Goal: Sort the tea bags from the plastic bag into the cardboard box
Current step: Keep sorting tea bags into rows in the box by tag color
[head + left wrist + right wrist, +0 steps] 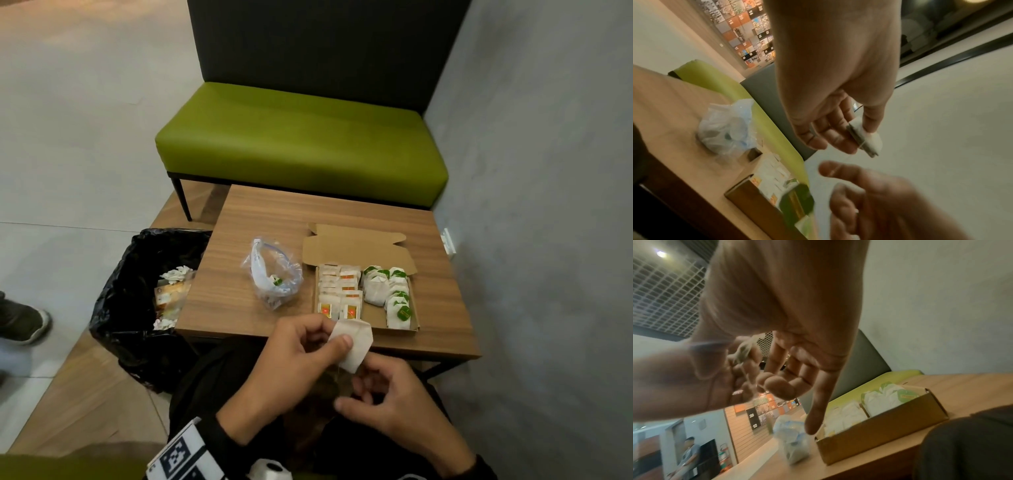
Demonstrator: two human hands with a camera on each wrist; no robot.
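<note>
My left hand (337, 337) pinches a white tea bag (354, 346) between thumb and fingers, in front of the table's near edge. In the left wrist view the same tea bag (866, 138) trails a thin string down to my right hand (838, 170). My right hand (363, 387) is just below, its fingers curled and seemingly pinching that string. The open cardboard box (394, 329) holds red-tagged bags (339, 291) on its left and green-tagged bags (390, 291) on its right. The clear plastic bag (274, 274) stands left of the box with a green-tagged bag inside.
The small wooden table (260, 212) stands against a grey wall on the right. A green bench (301, 137) is behind it. A black-lined waste bin (144, 308) with wrappers sits at the table's left. Someone's shoe (20, 318) is on the floor far left.
</note>
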